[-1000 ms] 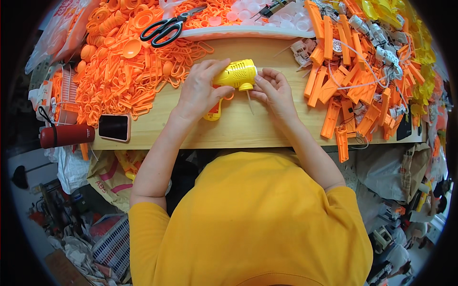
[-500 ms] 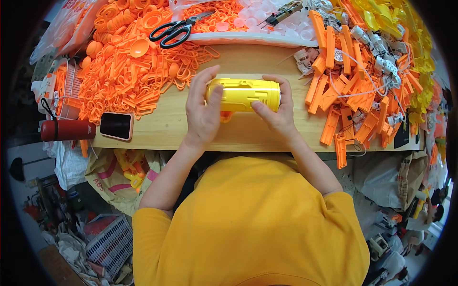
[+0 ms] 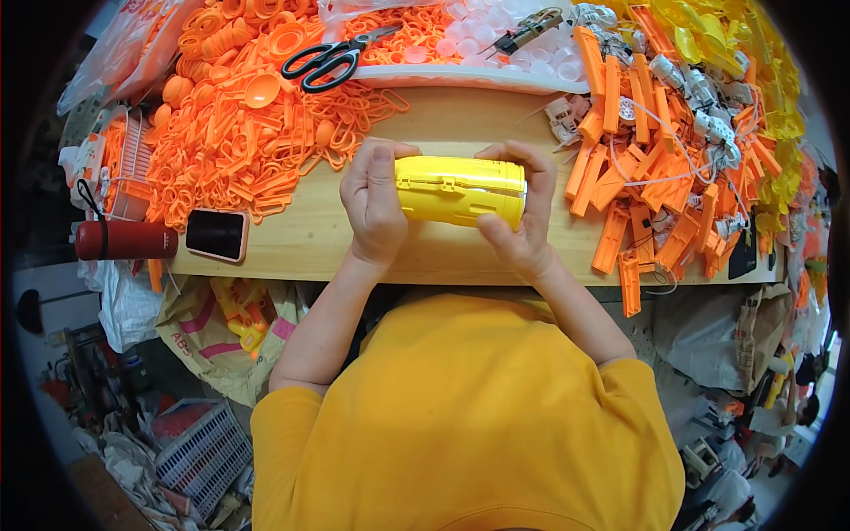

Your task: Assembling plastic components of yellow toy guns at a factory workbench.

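A yellow plastic cylindrical casing [image 3: 456, 189] lies sideways between my hands, above the wooden table. A seam with a small raised catch runs along its upper side, and a narrow gap shows toward the right end. My left hand [image 3: 376, 199] is closed round the left end, thumb up against it. Round the right end curl the fingers of my right hand [image 3: 524, 208], its thumb pressing the near side. My palms hide parts of both ends.
Orange plastic parts [image 3: 248, 133] heap at the left, with black-handled scissors [image 3: 328, 64] on top. A white tray [image 3: 478, 78] of translucent cups is at the back. Orange pieces with wired motors [image 3: 655, 150] pile at the right. A phone [image 3: 217, 234] and red flask [image 3: 126, 241] sit at left.
The yellow casing has been turned so its seam and catch face more upward, and its right end has tipped nearer. My left hand has closed from loosely spread fingers onto the left end.
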Demonstrator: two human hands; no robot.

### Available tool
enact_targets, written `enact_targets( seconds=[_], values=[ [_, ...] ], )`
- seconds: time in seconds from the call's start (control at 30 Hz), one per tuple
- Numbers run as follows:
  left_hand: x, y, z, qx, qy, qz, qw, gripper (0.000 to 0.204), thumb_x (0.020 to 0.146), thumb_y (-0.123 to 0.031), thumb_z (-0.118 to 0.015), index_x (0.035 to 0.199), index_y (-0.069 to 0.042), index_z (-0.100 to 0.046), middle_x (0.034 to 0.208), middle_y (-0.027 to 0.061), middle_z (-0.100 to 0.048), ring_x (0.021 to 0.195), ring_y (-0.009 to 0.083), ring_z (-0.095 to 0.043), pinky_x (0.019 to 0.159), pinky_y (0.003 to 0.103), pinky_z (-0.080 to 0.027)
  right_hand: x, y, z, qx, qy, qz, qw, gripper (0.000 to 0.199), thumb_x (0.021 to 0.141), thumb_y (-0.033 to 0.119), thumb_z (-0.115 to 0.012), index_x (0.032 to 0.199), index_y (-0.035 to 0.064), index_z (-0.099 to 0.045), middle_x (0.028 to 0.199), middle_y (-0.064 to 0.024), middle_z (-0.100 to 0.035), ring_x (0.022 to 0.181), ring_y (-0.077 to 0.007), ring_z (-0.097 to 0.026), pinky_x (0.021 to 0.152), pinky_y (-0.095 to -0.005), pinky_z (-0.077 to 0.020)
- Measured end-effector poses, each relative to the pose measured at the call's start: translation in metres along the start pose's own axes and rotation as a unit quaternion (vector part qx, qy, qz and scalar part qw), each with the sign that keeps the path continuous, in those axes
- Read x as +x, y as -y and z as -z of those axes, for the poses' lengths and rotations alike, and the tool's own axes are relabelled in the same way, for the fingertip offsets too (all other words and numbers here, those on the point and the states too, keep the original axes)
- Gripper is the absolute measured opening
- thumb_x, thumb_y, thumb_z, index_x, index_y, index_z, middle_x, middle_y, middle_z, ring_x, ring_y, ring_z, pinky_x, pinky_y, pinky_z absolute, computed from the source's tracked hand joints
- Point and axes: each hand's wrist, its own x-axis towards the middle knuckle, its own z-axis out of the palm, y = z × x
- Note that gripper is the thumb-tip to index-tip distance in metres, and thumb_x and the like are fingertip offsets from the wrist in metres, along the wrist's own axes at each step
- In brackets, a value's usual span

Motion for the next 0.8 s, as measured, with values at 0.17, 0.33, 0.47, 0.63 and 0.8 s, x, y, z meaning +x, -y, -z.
enact_targets(
  seconds=[0.17, 0.33, 0.47, 0.63, 0.8],
  values=[
    [0.001, 0.001, -0.005, 0.006, -0.021, -0.016, 1.0, 0.034, 0.102, -0.02, -0.038, 0.088, 0.002, -0.059, 0.084, 0.0054, -0.057, 0.078, 0.0112, -0.052, 0.073, 0.024, -0.042, 0.009, 0.003, -0.017, 0.042, -0.19, 0.052, 0.98, 0.054, 0.082, 0.015, -0.071, 0.121, 0.006, -0.034, 0.124, -0.0179, -0.047, 0.103, -0.0168, -0.05, 0.091, -0.0304, -0.0429],
    [-0.002, 0.003, -0.007, -0.036, -0.043, 0.006, 0.998, 0.034, 0.102, -0.019, -0.036, 0.088, 0.002, -0.059, 0.088, 0.0065, -0.058, 0.082, 0.0126, -0.053, 0.077, 0.025, -0.042, 0.015, 0.006, -0.015, -0.004, -0.154, 0.056, 0.987, 0.047, 0.082, 0.014, -0.07, 0.115, 0.0065, -0.037, 0.123, -0.0181, -0.048, 0.097, -0.0148, -0.05, 0.088, -0.0279, -0.0427],
    [-0.004, 0.003, -0.008, -0.05, -0.049, 0.016, 0.997, 0.035, 0.102, -0.019, -0.035, 0.089, 0.002, -0.059, 0.088, 0.0068, -0.058, 0.083, 0.013, -0.053, 0.078, 0.026, -0.042, 0.019, 0.01, -0.015, -0.028, -0.154, 0.07, 0.985, 0.043, 0.082, 0.013, -0.069, 0.111, 0.0057, -0.039, 0.12, -0.0185, -0.051, 0.095, -0.0147, -0.05, 0.086, -0.0283, -0.0433],
    [-0.004, 0.003, -0.01, -0.042, -0.046, 0.005, 0.998, 0.035, 0.103, -0.019, -0.034, 0.089, 0.001, -0.059, 0.088, 0.0069, -0.059, 0.083, 0.0129, -0.054, 0.078, 0.025, -0.043, 0.02, 0.011, -0.012, -0.038, -0.154, 0.073, 0.985, 0.043, 0.082, 0.011, -0.069, 0.111, 0.0051, -0.038, 0.119, -0.0191, -0.052, 0.095, -0.0157, -0.052, 0.086, -0.0288, -0.0446],
    [-0.004, 0.003, -0.013, -0.072, -0.049, 0.049, 0.995, 0.036, 0.103, -0.021, -0.034, 0.089, 0.0, -0.059, 0.087, 0.0069, -0.061, 0.082, 0.0123, -0.055, 0.078, 0.025, -0.044, 0.022, 0.008, -0.019, 0.018, -0.202, 0.101, 0.974, 0.047, 0.079, 0.007, -0.07, 0.113, 0.0054, -0.038, 0.116, -0.0191, -0.053, 0.097, -0.0183, -0.055, 0.087, -0.0304, -0.0464]
  ],
)
